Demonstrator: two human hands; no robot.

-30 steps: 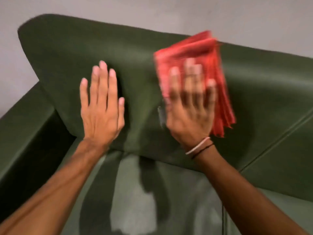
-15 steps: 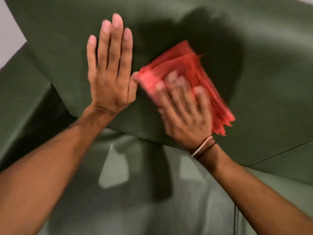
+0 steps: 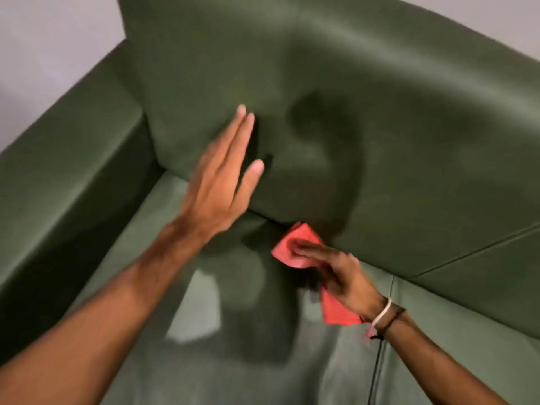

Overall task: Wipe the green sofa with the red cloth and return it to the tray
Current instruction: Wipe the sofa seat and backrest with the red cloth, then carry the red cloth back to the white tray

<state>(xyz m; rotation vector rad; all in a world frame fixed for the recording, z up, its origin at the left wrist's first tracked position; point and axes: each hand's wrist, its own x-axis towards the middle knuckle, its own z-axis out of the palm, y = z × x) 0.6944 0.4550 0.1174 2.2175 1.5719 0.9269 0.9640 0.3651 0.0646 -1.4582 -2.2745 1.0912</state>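
The left hand [image 3: 217,182] has its fingers [image 3: 239,133] straight and together, flat against the green sofa's [image 3: 380,112] backrest, arm stretched forward. The right hand [image 3: 342,276] lies low with fingers extended, pressing the folded red cloth [image 3: 295,247] onto the seat by the back crease.

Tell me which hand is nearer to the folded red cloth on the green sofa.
Right. The right hand rests on the folded red cloth, at the seat's back edge. The left hand is apart, higher and leftward, by the green sofa's backrest.
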